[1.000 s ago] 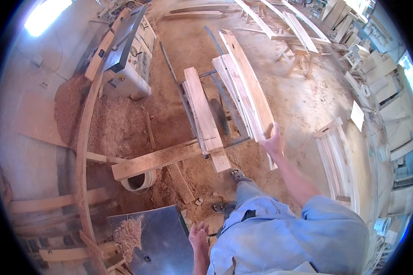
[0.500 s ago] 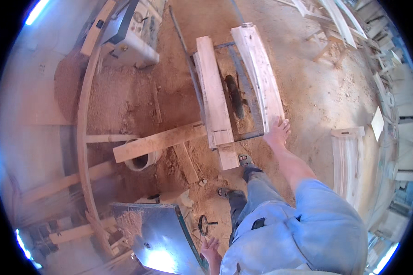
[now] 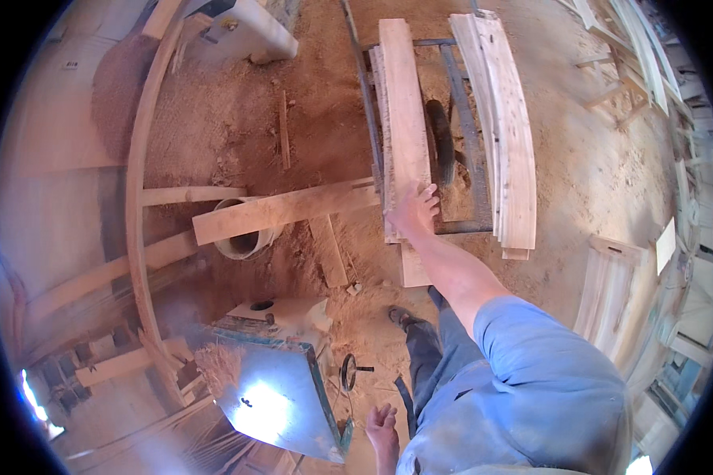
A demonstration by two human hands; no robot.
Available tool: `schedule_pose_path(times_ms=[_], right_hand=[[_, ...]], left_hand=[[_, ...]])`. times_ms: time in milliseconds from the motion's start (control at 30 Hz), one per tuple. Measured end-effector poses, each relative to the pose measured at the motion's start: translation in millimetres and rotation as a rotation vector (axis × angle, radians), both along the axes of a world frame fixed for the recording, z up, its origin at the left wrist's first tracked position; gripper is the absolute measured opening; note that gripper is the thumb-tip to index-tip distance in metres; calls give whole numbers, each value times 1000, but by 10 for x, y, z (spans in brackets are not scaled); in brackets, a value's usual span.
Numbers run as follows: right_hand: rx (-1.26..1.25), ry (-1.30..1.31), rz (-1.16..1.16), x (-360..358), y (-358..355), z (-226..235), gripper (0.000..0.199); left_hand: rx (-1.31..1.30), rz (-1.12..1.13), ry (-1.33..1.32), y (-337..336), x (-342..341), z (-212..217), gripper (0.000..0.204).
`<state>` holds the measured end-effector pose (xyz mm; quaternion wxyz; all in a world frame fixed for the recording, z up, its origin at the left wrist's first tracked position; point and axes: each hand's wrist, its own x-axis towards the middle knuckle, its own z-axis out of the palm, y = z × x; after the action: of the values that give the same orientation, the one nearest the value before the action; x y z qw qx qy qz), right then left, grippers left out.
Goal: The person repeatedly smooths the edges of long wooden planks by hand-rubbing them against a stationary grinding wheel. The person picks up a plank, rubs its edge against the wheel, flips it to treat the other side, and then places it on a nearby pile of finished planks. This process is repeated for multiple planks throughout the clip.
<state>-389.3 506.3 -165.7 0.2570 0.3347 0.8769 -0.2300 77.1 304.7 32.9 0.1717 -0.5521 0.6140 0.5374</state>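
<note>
My right hand [image 3: 413, 212] lies across the near part of a long pale wooden board [image 3: 408, 103], the top one of the left stack on a metal-framed cart [image 3: 467, 227]. Its fingers are spread, reaching the board's right edge, and the board still rests on the stack. A second stack of planks [image 3: 503, 134] lies along the cart's right side. Low in the picture my left hand [image 3: 383, 431] hangs with loosely curled, parted fingers and holds nothing. It is nearest to a handwheel [image 3: 348, 372] beside a shiny metal machine table [image 3: 273, 400].
A loose plank [image 3: 285, 210] slants across a round pipe opening [image 3: 245, 233] left of the cart. A long curved beam [image 3: 139, 182] runs along the left. Bundled boards [image 3: 610, 289] stand at right. Sawdust and offcuts cover the floor.
My right hand has moved left from the right stack's near end to the left stack's top board. My left hand has shifted slightly right. The view has moved, so the cart appears higher.
</note>
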Motion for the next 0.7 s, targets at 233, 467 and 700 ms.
schedule_pose_path(times_ms=[233,467,700], right_hand=[[-184,157,-68,88,346,119,104],[-1754,276,-918,579,1620,534,78],[-1201,327,-749,570,1678,1635,52]], left_hand=[[-18,29,-24,-31,246,-111,69],[-18,-75,82,-95,5,-432,64],[-53,-232,261,-161,-530,-440,61]])
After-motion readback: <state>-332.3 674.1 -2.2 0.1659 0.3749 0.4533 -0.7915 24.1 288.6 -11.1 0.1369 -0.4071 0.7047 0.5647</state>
